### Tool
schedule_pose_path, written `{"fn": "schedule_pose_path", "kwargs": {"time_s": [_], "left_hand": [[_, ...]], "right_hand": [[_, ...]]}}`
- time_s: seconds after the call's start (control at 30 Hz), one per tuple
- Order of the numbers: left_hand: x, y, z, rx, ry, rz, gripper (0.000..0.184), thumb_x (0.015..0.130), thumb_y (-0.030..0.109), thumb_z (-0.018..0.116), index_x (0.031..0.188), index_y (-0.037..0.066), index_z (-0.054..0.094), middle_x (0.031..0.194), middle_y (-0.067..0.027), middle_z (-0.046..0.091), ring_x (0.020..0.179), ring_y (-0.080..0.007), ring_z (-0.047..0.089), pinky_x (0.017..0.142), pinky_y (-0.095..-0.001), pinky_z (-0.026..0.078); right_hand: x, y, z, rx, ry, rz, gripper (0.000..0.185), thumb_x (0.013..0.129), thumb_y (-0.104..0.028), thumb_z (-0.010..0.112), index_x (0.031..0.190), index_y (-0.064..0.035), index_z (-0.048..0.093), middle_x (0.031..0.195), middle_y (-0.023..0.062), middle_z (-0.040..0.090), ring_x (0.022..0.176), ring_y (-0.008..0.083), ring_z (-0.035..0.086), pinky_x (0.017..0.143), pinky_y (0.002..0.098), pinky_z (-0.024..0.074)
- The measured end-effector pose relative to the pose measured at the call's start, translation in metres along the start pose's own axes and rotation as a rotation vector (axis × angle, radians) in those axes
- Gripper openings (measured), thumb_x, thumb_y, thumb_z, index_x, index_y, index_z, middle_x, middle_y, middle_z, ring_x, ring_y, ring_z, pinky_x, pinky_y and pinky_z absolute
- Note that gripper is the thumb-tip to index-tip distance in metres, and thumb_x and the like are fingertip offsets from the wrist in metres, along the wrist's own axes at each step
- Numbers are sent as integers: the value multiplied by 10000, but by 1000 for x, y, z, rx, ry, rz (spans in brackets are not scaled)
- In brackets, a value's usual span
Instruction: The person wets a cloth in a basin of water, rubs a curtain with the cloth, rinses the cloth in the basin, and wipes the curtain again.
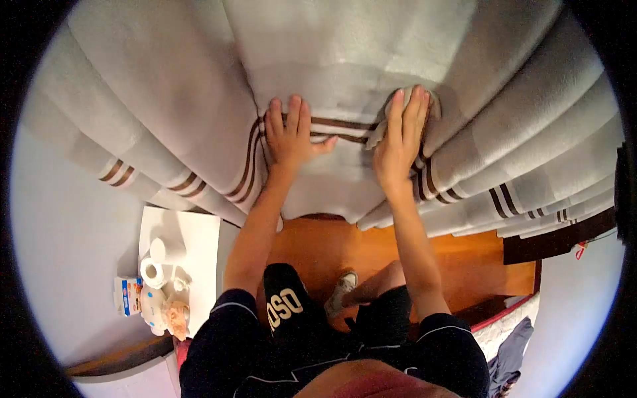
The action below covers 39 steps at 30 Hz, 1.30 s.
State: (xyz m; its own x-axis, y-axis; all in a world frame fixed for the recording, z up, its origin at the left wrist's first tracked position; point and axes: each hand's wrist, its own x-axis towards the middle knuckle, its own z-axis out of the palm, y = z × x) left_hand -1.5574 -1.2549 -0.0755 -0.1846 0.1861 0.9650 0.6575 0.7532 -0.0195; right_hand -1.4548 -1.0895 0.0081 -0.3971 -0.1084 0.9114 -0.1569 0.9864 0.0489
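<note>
A pale grey curtain (318, 73) with dark brown double stripes hangs in folds before me. My left hand (290, 138) lies flat against it at the stripes, fingers stretched up and thumb out to the right, holding nothing. To its right, my right hand (401, 142) presses a greyish cloth (375, 135) against the curtain. The fingers are straight and close together over the cloth, whose edges show on both sides of the hand. Part of the cloth is hidden under the palm and fingers.
A white cabinet top (206, 265) at the left bears white paper rolls (167, 251), a blue and white box (127, 296) and plush toys (154, 310). Below is an orange-brown wooden floor (458, 255). Dark clothing (512, 348) lies on a bed edge at lower right.
</note>
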Motion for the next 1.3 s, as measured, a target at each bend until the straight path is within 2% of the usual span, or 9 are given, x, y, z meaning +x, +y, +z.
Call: {"fn": "schedule_pose_path", "kwargs": {"time_s": [0.1, 0.17, 0.4, 0.47, 0.67, 0.83, 0.97, 1.07, 1.3], "left_hand": [[-11, -7, 3, 80, -63, -8, 954, 567, 634, 687, 1262, 39, 419, 1409, -112, 306, 1260, -450, 263, 929, -606, 314], [-20, -9, 8, 160, -97, -17, 934, 573, 651, 654, 1242, 37, 439, 1415, -109, 308, 1288, -449, 231, 927, -600, 317], [-14, -4, 4, 60, -48, 76, 1030, 640, 676, 610, 1325, -23, 289, 1461, -193, 176, 1294, -522, 151, 951, -662, 244], [-14, -4, 4, 46, -23, 43, 946, 645, 673, 600, 1282, 12, 369, 1452, -139, 230, 1308, -464, 176, 963, -620, 254], [-15, -5, 4, 89, -5, 17, 783, 706, 641, 568, 1194, 34, 484, 1436, -95, 294, 1311, -403, 228, 979, -574, 246], [-14, 1, 0, -44, 3, -39, 709, 718, 558, 609, 1179, 32, 494, 1445, -94, 272, 1287, -412, 263, 980, -576, 243], [-24, -13, 5, 222, -111, 37, 799, 654, 612, 636, 1184, 32, 494, 1446, -105, 264, 1295, -412, 244, 974, -588, 253], [-24, -16, 1, 26, -14, 8, 829, 663, 625, 629, 1220, 32, 468, 1441, -110, 269, 1317, -404, 211, 983, -595, 249], [-31, -24, 4, 102, -4, 58, 864, 706, 633, 548, 1307, 35, 383, 1435, -117, 291, 1337, -387, 198, 1062, -544, 170]], "right_hand": [[9, -39, 25, 125, 114, 79, 603, 761, 74, 473, 1348, -22, 374, 1406, 240, 298, 1291, 425, 293, 1053, 498, 255], [22, -56, 26, 265, -229, -138, 604, 752, 108, 466, 1339, -13, 386, 1399, 247, 306, 1286, 425, 301, 1047, 483, 273], [-24, -16, 10, 97, -46, 165, 586, 758, 132, 420, 1333, 29, 374, 1404, 266, 287, 1282, 432, 308, 1059, 479, 249], [-7, -47, 15, 181, 104, 154, 600, 749, 128, 422, 1338, 30, 364, 1401, 262, 299, 1285, 426, 310, 1056, 484, 254], [-22, -26, 32, 301, -351, 24, 632, 743, 82, 496, 1348, -61, 382, 1385, 273, 316, 1294, 436, 281, 1076, 486, 194], [-37, -35, 24, 147, 68, 297, 655, 733, 112, 487, 1359, -15, 346, 1420, 269, 250, 1300, 453, 247, 1066, 500, 199], [-27, -66, 57, 222, -193, 19, 536, 852, -84, 443, 1377, -74, 335, 1435, 139, 295, 1284, 364, 314, 1047, 408, 295], [-52, -22, 37, 113, -272, 80, 643, 733, 87, 494, 1351, -2, 339, 1395, 295, 262, 1262, 463, 304, 1033, 506, 273], [-82, -12, 25, -34, -37, 261, 632, 776, 63, 476, 1376, -38, 305, 1377, 295, 298, 1264, 453, 305, 1046, 489, 269]]}}
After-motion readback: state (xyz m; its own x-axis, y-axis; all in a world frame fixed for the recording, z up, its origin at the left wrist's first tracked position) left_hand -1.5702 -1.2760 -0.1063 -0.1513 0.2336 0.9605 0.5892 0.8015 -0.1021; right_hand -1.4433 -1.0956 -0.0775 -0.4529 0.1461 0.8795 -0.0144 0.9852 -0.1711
